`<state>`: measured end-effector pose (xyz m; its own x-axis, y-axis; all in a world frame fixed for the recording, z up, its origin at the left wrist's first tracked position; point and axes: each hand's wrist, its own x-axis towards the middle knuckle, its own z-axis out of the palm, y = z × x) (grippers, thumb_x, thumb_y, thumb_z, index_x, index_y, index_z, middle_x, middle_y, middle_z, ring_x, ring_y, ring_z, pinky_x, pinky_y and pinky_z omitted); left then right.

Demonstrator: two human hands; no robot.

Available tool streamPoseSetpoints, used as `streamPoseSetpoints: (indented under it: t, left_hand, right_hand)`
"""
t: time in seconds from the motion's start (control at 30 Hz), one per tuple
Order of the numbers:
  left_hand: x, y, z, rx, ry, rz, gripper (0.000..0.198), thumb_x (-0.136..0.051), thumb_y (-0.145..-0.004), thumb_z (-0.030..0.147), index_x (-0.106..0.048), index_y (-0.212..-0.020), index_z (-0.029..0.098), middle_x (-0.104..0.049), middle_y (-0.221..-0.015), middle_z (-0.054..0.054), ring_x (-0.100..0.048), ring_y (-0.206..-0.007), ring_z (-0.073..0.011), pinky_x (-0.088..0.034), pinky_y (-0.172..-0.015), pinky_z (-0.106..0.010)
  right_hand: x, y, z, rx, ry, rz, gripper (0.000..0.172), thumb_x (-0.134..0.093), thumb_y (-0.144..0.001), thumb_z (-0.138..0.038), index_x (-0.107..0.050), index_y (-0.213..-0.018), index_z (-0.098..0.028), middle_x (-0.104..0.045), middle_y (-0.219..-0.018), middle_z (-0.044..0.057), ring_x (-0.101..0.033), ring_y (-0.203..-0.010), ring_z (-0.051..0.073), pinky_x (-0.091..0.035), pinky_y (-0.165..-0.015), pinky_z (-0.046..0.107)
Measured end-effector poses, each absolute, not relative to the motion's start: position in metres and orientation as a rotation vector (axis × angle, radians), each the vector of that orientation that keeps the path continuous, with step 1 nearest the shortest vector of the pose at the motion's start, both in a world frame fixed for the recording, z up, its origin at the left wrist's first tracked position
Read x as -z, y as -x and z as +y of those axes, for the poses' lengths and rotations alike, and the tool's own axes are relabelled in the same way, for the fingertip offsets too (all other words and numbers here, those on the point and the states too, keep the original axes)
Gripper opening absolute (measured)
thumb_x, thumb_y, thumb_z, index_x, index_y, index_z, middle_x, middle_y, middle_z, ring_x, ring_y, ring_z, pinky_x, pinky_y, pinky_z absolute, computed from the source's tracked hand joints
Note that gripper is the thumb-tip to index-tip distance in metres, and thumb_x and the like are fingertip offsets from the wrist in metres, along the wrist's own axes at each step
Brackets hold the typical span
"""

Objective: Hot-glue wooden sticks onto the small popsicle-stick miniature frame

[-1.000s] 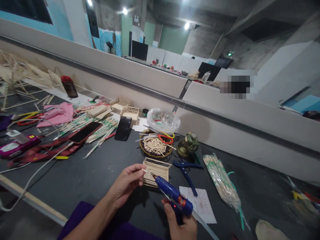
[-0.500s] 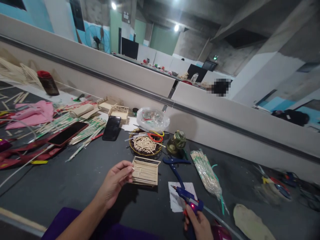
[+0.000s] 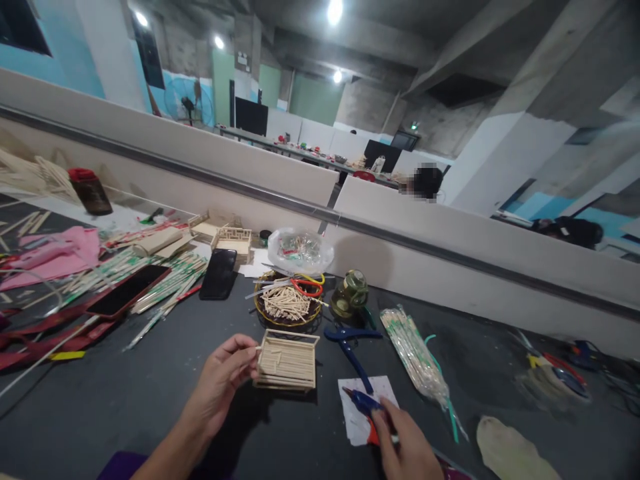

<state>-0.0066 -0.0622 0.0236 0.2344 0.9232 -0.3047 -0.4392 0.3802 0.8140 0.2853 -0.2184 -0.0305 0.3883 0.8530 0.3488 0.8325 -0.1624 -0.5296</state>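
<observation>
My left hand (image 3: 227, 377) is closed in a pinch on a short wooden stick (image 3: 259, 349), at the left edge of a small panel of wooden sticks (image 3: 287, 363). That panel lies on the dark table and has a raised frame along its sides; a few short bits rest on top. To the right, my right hand (image 3: 407, 443) is wrapped over a blue hot glue gun (image 3: 364, 401), whose tip points left above a white paper sheet (image 3: 353, 427). The hand covers most of the gun's body and handle.
Behind the panel sit a basket of short sticks (image 3: 285, 303) with scissors (image 3: 309, 285), a green jar (image 3: 351, 293) and blue cutting pliers (image 3: 353, 340). Bagged sticks (image 3: 415, 350) lie right. Phones (image 3: 218, 273), stick bundles (image 3: 170, 283) and a pink glue gun (image 3: 60, 252) lie left.
My right hand has shifted to cover more of the glue gun, which now sits over the paper. The left hand has stayed by the panel with its stick. The camera view has tilted up slightly.
</observation>
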Motion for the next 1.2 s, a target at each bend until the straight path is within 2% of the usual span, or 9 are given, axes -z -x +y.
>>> streamPoseSetpoints:
  t: [0.17,0.33,0.43,0.53,0.7,0.83,1.0,1.1,1.2]
  left_hand:
    - [-0.031,0.008,-0.055,-1.077,-0.705,0.873,0.019,-0.081,-0.064,0.027,-0.066,-0.069,0.016,-0.061,-0.071,0.001,-0.053,-0.061,-0.0089,-0.048,-0.055,-0.019]
    - [-0.031,0.026,-0.052,-1.088,-0.731,0.979,0.039,-0.087,-0.055,0.031,-0.073,-0.089,0.018,-0.063,-0.082,-0.002,-0.054,-0.067,-0.0114,-0.048,-0.054,-0.019]
    - [-0.029,0.042,-0.050,-1.076,-0.772,1.045,0.048,-0.088,-0.052,0.038,-0.074,-0.093,0.017,-0.064,-0.084,-0.004,-0.054,-0.068,-0.0126,-0.048,-0.055,-0.020]
    - [-0.030,0.054,-0.048,-1.104,-0.812,1.074,0.041,-0.086,-0.054,0.042,-0.074,-0.085,0.017,-0.060,-0.076,-0.002,-0.051,-0.066,-0.0125,-0.049,-0.057,-0.022]
    - [-0.033,0.060,-0.045,-1.149,-0.846,1.088,0.039,-0.085,-0.056,0.045,-0.072,-0.081,0.018,-0.057,-0.070,0.000,-0.051,-0.064,-0.0128,-0.050,-0.058,-0.024]
    - [-0.026,0.057,-0.029,-1.230,-0.830,1.086,0.041,-0.086,-0.055,0.044,-0.073,-0.082,0.016,-0.057,-0.070,0.001,-0.050,-0.063,-0.0116,-0.048,-0.054,-0.022]
    - [-0.026,0.043,0.007,-1.293,-0.750,0.993,0.047,-0.088,-0.053,0.037,-0.075,-0.093,0.015,-0.060,-0.065,0.001,-0.052,-0.058,-0.0094,-0.049,-0.055,-0.020]
    - [-0.035,0.031,0.029,-1.329,-0.705,0.919,0.044,-0.090,-0.050,0.033,-0.075,-0.087,0.014,-0.068,-0.074,-0.003,-0.058,-0.064,-0.0105,-0.052,-0.061,-0.021]
    - [-0.045,0.020,0.048,-1.363,-0.690,0.865,0.039,-0.090,-0.048,0.030,-0.075,-0.081,0.014,-0.069,-0.076,-0.003,-0.061,-0.066,-0.0111,-0.053,-0.062,-0.021]
  right_hand:
    - [-0.036,-0.252,-0.081,0.047,1.831,-1.968,0.029,-0.042,-0.097,-0.027,-0.062,-0.117,-0.017,-0.064,-0.117,0.011,-0.057,-0.112,0.020,-0.043,-0.098,0.031]
    - [-0.042,-0.244,0.049,0.048,1.923,-2.198,0.024,-0.046,-0.095,-0.014,-0.063,-0.113,-0.017,-0.064,-0.113,0.010,-0.057,-0.111,0.019,-0.045,-0.095,0.031]
    - [-0.028,-0.243,0.085,0.032,1.959,-2.306,0.019,-0.055,-0.094,-0.023,-0.063,-0.111,-0.017,-0.064,-0.112,0.008,-0.061,-0.104,0.020,-0.049,-0.091,0.037]
    - [-0.016,-0.240,0.098,0.070,2.034,-2.329,0.032,-0.059,-0.093,-0.034,-0.057,-0.120,-0.017,-0.059,-0.120,0.008,-0.061,-0.101,0.021,-0.052,-0.085,0.043]
    - [-0.017,-0.234,0.099,0.105,2.102,-2.302,0.033,-0.059,-0.093,-0.035,-0.056,-0.120,-0.016,-0.059,-0.119,0.008,-0.062,-0.100,0.021,-0.053,-0.085,0.042]
    - [-0.034,-0.235,0.087,0.077,2.034,-2.314,0.027,-0.057,-0.089,-0.016,-0.057,-0.116,-0.012,-0.063,-0.110,0.013,-0.061,-0.101,0.024,-0.046,-0.089,0.037]
    - [-0.056,-0.244,0.055,-0.044,1.927,-2.302,0.045,-0.056,-0.076,-0.011,-0.055,-0.121,-0.017,-0.065,-0.104,0.010,-0.061,-0.097,0.024,-0.043,-0.082,0.029]
    - [-0.068,-0.247,0.031,-0.286,1.810,-2.238,0.055,-0.057,-0.074,-0.017,-0.052,-0.129,-0.021,-0.067,-0.093,0.002,-0.062,-0.082,0.017,-0.043,-0.071,0.023]
    - [-0.083,-0.244,0.011,-0.900,1.474,-1.899,0.051,-0.059,-0.075,-0.025,-0.055,-0.126,-0.018,-0.063,-0.079,-0.001,-0.056,-0.065,0.014,-0.042,-0.060,0.022]
